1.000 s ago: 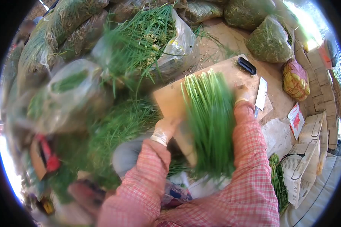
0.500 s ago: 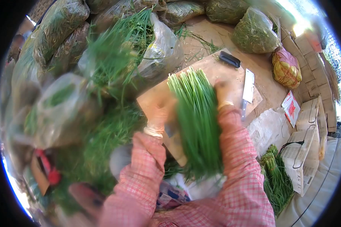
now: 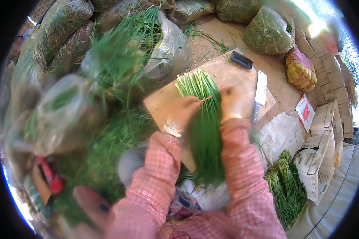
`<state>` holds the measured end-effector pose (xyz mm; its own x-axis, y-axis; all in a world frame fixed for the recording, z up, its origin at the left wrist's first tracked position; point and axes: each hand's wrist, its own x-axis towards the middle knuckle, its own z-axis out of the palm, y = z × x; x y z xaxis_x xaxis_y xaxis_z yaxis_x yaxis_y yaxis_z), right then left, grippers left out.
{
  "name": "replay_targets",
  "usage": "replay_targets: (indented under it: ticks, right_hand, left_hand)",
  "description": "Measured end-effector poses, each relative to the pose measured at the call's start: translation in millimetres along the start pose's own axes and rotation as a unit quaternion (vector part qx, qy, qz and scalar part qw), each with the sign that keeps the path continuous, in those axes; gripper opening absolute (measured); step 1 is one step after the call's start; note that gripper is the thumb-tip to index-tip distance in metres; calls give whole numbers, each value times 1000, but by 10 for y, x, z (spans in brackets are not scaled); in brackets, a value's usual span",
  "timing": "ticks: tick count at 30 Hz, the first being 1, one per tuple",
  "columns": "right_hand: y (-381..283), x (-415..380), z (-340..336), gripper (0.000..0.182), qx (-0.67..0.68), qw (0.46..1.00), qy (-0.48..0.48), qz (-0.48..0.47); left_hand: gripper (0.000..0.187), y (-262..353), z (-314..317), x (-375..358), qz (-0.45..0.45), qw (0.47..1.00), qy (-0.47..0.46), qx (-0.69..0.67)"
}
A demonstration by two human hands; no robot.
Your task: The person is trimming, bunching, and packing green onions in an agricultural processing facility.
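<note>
A bunch of long green stalks (image 3: 205, 135) lies across the wooden board (image 3: 159, 105), pale cut ends pointing away from me. A thin red band crosses it near the top. My left hand (image 3: 183, 111) is on the bunch's left side, its fingers pinched on the left end of the red band. At the right side, my right hand (image 3: 229, 101) is blurred, with its fingers curled near a bit of red; its exact hold is unclear. A cleaver (image 3: 261, 88) and a black tray-like object (image 3: 241, 60) rest on the board to the right.
Loose stalks spill from a clear bag (image 3: 171, 47) at the upper left. Filled bags (image 3: 269, 34) stand along the back. At the right are a wrapped pink-and-yellow bundle (image 3: 301, 69), a white crate (image 3: 313, 167) and tied green bunches (image 3: 285, 183). A red-handled object (image 3: 50, 175) is at lower left.
My left hand has moved right and up onto the bunch. A red band now shows across the stalks. My right hand has shifted slightly left and down, and the bunch's leafy end has swung left.
</note>
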<state>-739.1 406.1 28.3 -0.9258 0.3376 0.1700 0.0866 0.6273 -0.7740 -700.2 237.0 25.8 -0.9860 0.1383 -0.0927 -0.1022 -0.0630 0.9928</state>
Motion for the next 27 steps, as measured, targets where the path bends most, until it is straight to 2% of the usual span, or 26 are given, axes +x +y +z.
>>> replay_targets:
  ticks: [1, 4, 5, 7, 9, 11, 14, 15, 18, 24, 27]
  right_hand:
    - [85, -50, 111, 21, 40, 999, -3, -15]
    - [132, -308, 423, 16, -72, 992, 68, -78]
    - [50, -364, 458, 14, -53, 998, 36, -20]
    - [140, -375, 520, 13, -3, 999, 44, -30]
    - [310, -350, 613, 12, 45, 997, 56, -40]
    - [468, -317, 671, 13, 133, 989, 69, -11]
    - [467, -321, 574, 15, 193, 976, 98, 30]
    - [380, -332, 499, 15, 201, 972, 110, 44]
    - [240, -368, 383, 19, 202, 971, 121, 43]
    - [236, -358, 362, 19, 218, 966, 125, 69]
    - [181, -360, 349, 17, 270, 950, 119, 107]
  left_hand:
    - [12, 97, 28, -26, -13, 1000, -1, -14]
    - [13, 239, 96, -103, 4, 996, 7, 85]
    - [13, 241, 131, -132, 34, 990, 11, 134]
    - [14, 248, 218, -187, 96, 968, 18, 231]
    - [13, 255, 326, -139, 87, 962, 51, 253]
    - [13, 201, 425, -12, 97, 945, 66, 305]
    - [17, 122, 490, 208, 69, 900, 61, 426]
    - [20, 118, 496, 261, 38, 899, 63, 433]
    - [15, 134, 493, 307, 43, 905, 86, 414]
    - [14, 187, 478, 422, -58, 893, 43, 445]
    - [22, 253, 484, 438, -91, 886, 29, 454]
